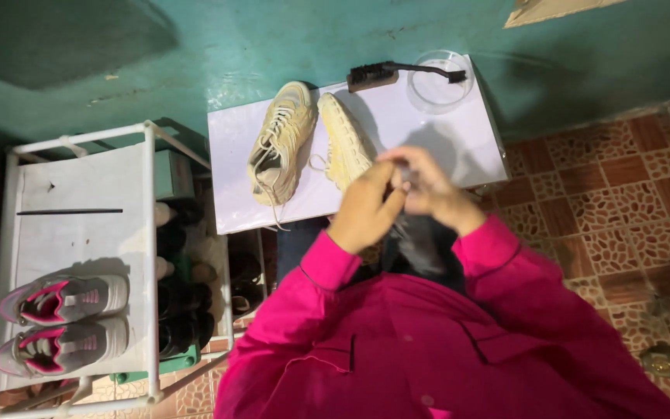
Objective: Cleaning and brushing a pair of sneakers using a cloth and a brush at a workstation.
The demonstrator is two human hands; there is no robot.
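My left hand [367, 206] and my right hand [430, 186] meet in front of my chest, fingers touching each other; nothing clearly shows between them. Both arms wear bright pink sleeves. Just beyond the hands, a white board [459, 140] carries two cream sneakers: one upright with laces [281, 143], the other on its side showing its sole [344, 140]. My left hand partly covers the toe end of the second shoe. A black brush [405, 72] and a clear round bowl [440, 81] lie at the board's far edge.
A white shoe rack [149, 256] stands to the left, with a grey and pink pair of sneakers [62, 322] on its top shelf and dark shoes below. A teal wall lies beyond the board. Patterned red floor tiles [622, 209] spread to the right.
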